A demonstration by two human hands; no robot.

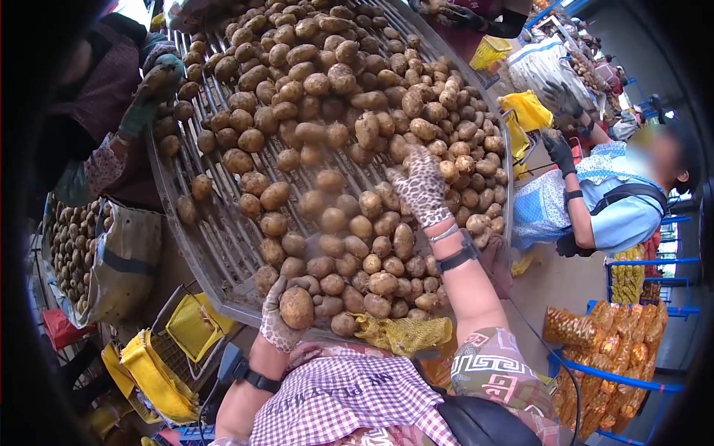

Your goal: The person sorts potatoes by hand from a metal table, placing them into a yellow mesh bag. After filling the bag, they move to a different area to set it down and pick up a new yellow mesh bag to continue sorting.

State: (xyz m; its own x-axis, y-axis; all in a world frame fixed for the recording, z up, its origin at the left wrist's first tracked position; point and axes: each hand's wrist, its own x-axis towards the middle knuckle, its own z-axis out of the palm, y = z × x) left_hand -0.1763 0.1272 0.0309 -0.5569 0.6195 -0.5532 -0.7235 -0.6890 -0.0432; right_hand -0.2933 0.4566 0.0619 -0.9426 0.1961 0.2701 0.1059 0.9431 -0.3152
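I see blue racks point(632, 377) along the right, stacked with orange net sacks point(595, 342). The floor point(554, 286) is plain tan, under bright, even light.

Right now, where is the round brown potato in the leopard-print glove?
In the head view, the round brown potato sits in the gloved left hand at the near edge of the slatted metal table, left of the yellow mesh bag.

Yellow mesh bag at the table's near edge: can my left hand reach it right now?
Probably yes: the yellow mesh bag lies close beside the left hand on the near rim, though that hand holds a potato.
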